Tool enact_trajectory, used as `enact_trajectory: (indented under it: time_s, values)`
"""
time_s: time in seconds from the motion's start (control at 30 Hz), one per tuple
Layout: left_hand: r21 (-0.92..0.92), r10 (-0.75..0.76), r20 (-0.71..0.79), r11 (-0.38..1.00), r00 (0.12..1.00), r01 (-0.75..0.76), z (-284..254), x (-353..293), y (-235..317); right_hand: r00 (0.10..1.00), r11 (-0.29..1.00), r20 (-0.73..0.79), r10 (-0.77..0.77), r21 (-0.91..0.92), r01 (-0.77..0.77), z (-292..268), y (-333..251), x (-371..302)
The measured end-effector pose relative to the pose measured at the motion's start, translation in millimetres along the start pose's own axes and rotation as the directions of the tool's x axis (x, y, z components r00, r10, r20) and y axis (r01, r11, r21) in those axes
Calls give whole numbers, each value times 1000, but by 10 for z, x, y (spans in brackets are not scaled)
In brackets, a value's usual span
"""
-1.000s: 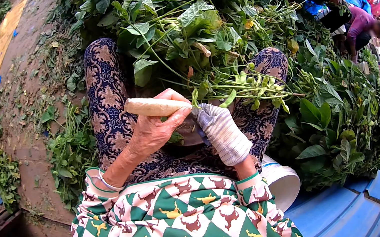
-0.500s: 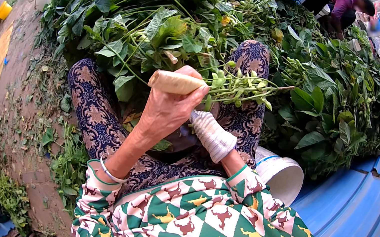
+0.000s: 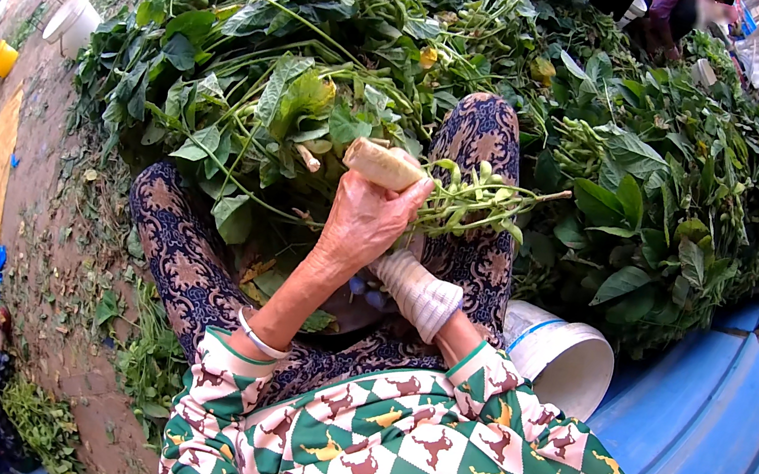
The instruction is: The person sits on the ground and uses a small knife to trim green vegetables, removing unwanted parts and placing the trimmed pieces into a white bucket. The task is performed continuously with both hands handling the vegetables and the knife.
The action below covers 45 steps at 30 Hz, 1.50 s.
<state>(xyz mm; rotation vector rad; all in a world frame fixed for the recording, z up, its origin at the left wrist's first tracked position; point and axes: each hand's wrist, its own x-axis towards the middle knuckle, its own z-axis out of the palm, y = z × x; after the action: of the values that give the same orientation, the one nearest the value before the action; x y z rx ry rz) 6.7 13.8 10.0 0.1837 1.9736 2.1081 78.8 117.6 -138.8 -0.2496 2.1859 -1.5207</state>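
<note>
Littered ground runs along the left, with a yellow bucket and a white pail. Next, a leafy heap stretches rightward. Against its near side, the bare left grip is closed round a tan roll. Below, the right grip is gloved, its fingers hidden; I cannot tell its hold. Podded stems stick out just right of the left grip. Farther right: a white tub, then blue panels.

A head-worn fisheye looks down from close above.
</note>
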Motion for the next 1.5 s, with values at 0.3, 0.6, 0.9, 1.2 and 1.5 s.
enact_trajectory:
  time_s: [0.3, 0.6, 0.9, 1.2, 1.5]
  values:
    - [-134, 1, -89, 991, 996, -13, 35, -240, 71, 972, 994, 227, 55, 77, -74, -837, -1466, -488]
    - [-71, 121, -98, 989, 988, -129, 11, -478, -4, 919, 810, -90, 383, 511, -288, -825, -1384, -480]
    - [376, 473, 110, 794, 874, -477, -157, -659, 17, 906, 854, -71, 418, 369, -366, -790, -1577, -569]
    - [-47, 70, -70, 996, 995, -74, -110, -710, 84, 954, 773, -4, -301, -586, 241, -820, -1065, -437]
    - [-241, -36, -189, 970, 981, -11, -85, -679, 107, 976, 748, -178, -127, -664, -23, -788, -1574, -469]
